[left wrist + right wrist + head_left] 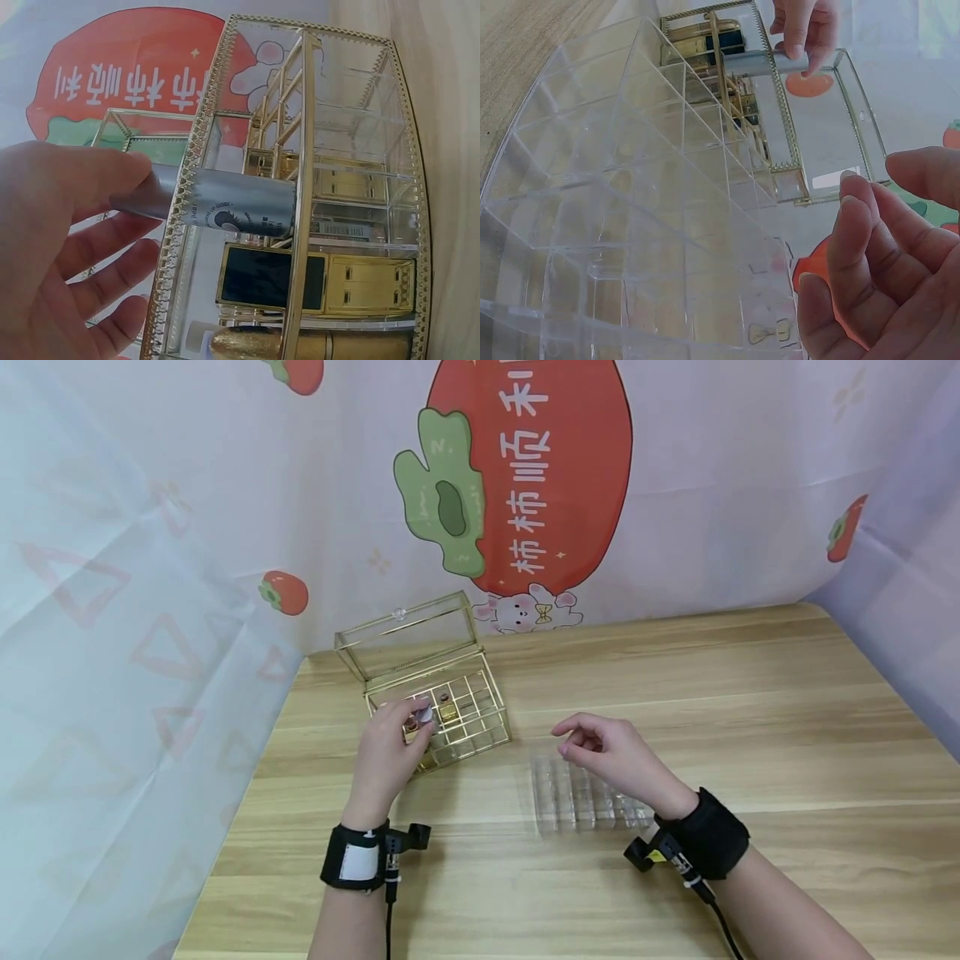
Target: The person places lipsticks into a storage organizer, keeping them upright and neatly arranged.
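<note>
Left hand (386,752) pinches a silver tube (236,205) by its end, half inside a slot of the gold glass box (480,727) with its lid up. Right hand (611,752) holds nothing; its fingers curl loosely over the clear plastic tray (558,797), at about 4 o'clock from the box. To do it well, I think the tube should stay straight and miss the gold bars. Tiny print on the tube is too small to read. Big white Chinese letters sit on the red persimmon picture (528,468) at 12 o'clock.
</note>
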